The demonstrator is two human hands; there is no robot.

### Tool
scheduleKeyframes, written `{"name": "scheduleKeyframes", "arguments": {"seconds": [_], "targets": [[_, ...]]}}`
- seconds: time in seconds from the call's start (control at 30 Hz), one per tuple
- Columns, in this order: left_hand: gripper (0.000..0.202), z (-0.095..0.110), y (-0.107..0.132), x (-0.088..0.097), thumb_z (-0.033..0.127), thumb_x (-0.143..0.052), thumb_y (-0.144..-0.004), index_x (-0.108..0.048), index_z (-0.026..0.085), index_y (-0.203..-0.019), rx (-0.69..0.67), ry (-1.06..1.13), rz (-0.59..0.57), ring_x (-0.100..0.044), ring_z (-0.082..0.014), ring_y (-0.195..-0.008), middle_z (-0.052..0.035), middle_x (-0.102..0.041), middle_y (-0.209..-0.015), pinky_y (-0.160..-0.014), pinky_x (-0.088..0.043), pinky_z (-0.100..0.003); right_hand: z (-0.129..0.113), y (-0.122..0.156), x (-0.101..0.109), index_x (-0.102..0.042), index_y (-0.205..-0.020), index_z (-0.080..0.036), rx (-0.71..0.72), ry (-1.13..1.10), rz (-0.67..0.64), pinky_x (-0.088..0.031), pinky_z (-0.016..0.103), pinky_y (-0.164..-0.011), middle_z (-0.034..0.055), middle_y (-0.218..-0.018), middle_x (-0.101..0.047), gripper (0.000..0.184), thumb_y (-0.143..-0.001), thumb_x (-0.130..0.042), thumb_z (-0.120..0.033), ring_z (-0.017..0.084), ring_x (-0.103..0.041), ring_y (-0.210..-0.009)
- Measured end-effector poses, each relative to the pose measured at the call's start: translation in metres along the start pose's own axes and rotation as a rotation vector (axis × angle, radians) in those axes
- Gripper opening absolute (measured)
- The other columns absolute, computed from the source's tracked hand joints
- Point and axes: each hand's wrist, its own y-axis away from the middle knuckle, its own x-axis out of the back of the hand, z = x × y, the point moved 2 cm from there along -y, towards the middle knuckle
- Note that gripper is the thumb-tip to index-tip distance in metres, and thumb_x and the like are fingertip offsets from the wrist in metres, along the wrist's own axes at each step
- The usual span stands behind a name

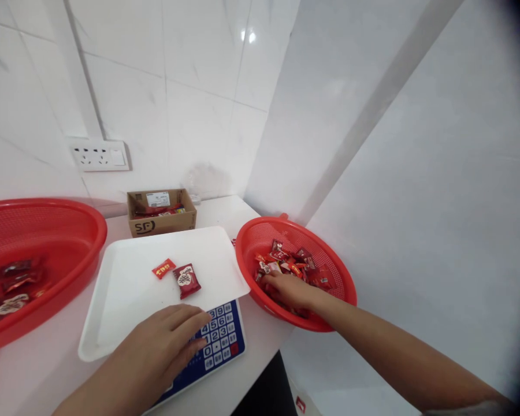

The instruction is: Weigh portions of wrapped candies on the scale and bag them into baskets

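Note:
My left hand (167, 341) is open over the near edge of a white tray (125, 266) and the blue keypad (219, 335) of a scale, fingers stretched to the right near the number keys. On the tray lie a small red wrapped packet (163, 268) and a larger dark red packet (186, 281), side by side. My right hand (292, 289) reaches into a red mesh basket (346, 283) on the right. Its fingers point down among several red wrapped packets (301, 260); the fingertips are hidden, so I cannot tell whether they grip one.
A second red basket (82, 231) with several dark red packets (19, 283) stands at the left. Behind the tray is an open cardboard box (162, 224) holding packets. Walls rise behind and to the right; a socket panel (99, 155) is on the tiled wall.

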Motion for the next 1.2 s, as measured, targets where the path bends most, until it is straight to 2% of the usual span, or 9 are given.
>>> {"name": "scheduleKeyframes", "arguments": {"seconds": [0.17,0.33,0.47,0.57,0.7,0.87,1.03,1.1,1.2], "targets": [[0.026,0.000,0.000,0.002,0.031,-0.044,-0.093,-0.056,0.027,-0.116,0.014,-0.012,0.004,-0.065,-0.0184,-0.096,-0.0023,-0.066,-0.110,-0.082,-0.055,-0.031,0.013,-0.019,0.013,-0.066,-0.094,-0.021,-0.033,-0.242,0.052,-0.043,0.037,-0.088,0.0060,-0.103,-0.067,0.031,-0.068,-0.057,-0.006,0.024,-0.060,-0.097],[0.027,0.000,-0.001,0.004,0.030,-0.045,-0.092,-0.057,0.027,-0.115,0.046,0.033,0.009,-0.065,-0.0189,-0.097,-0.0022,-0.066,-0.111,-0.083,-0.054,-0.031,0.008,-0.019,0.030,-0.056,-0.099,-0.023,-0.143,-0.567,0.223,-0.047,0.039,-0.084,0.0019,-0.095,-0.064,0.023,-0.077,-0.057,-0.025,0.021,-0.062,-0.085],[0.028,-0.001,0.000,0.005,0.032,-0.044,-0.093,-0.057,0.029,-0.116,0.139,0.147,-0.005,-0.062,-0.0200,-0.102,-0.0028,-0.064,-0.115,-0.088,-0.052,-0.033,-0.009,-0.012,0.041,-0.047,-0.109,-0.025,-0.179,-0.847,0.309,-0.053,0.036,-0.074,0.0012,-0.093,-0.065,0.033,-0.080,-0.055,-0.039,0.019,-0.066,-0.081],[0.034,0.000,0.001,0.006,0.039,-0.044,-0.092,-0.052,0.031,-0.124,0.304,0.311,-0.016,-0.058,-0.0237,-0.111,-0.0045,-0.060,-0.123,-0.092,-0.049,-0.039,-0.037,-0.003,0.044,-0.048,-0.113,-0.027,-0.130,-1.048,0.337,-0.054,0.034,-0.073,0.0016,-0.094,-0.066,0.040,-0.079,-0.060,-0.043,0.019,-0.066,-0.082],[0.052,0.005,0.000,0.004,0.047,-0.046,-0.089,-0.037,0.029,-0.137,0.462,0.689,-0.007,-0.056,-0.0248,-0.112,-0.0089,-0.054,-0.129,-0.094,-0.046,-0.044,-0.089,0.007,0.025,-0.051,-0.113,-0.030,0.030,-1.357,0.328,-0.052,0.035,-0.079,0.0006,-0.099,-0.066,0.042,-0.076,-0.068,-0.040,0.018,-0.066,-0.086],[0.062,0.010,-0.007,0.003,0.047,-0.047,-0.089,-0.025,0.023,-0.142,0.414,1.126,0.134,-0.054,-0.0251,-0.110,-0.0137,-0.050,-0.129,-0.082,-0.053,-0.040,-0.144,0.008,-0.012,-0.057,-0.105,-0.032,0.274,-1.159,0.295,-0.045,0.035,-0.095,-0.0010,-0.115,-0.063,0.027,-0.080,-0.066,-0.037,0.018,-0.058,-0.109],[0.055,0.002,-0.006,0.010,0.040,-0.052,-0.088,-0.032,0.025,-0.137,0.510,1.106,0.201,-0.058,-0.0136,-0.068,-0.0061,-0.060,-0.100,-0.052,-0.050,-0.024,-0.161,-0.001,-0.028,-0.054,-0.112,-0.032,0.276,-1.276,0.203,-0.045,0.038,-0.096,0.0015,-0.121,-0.060,0.029,-0.085,-0.060,-0.040,0.019,-0.057,-0.111],[0.049,-0.001,-0.006,0.014,0.035,-0.054,-0.087,-0.040,0.025,-0.133,0.517,1.059,0.237,-0.057,-0.0122,-0.065,-0.0028,-0.061,-0.092,-0.057,-0.050,-0.026,-0.161,-0.005,-0.028,-0.054,-0.112,-0.032,0.269,-1.355,0.158,-0.047,0.039,-0.094,0.0019,-0.121,-0.061,0.029,-0.085,-0.060,-0.041,0.019,-0.059,-0.109],[0.041,-0.005,-0.006,0.022,0.029,-0.056,-0.085,-0.048,0.023,-0.125,0.457,1.012,0.325,-0.061,-0.0171,-0.089,-0.0037,-0.064,-0.100,-0.085,-0.048,-0.034,-0.159,-0.009,-0.027,-0.056,-0.107,-0.031,0.235,-1.476,0.176,-0.049,0.039,-0.091,0.0013,-0.118,-0.063,0.027,-0.084,-0.060,-0.045,0.019,-0.061,-0.106]]}}
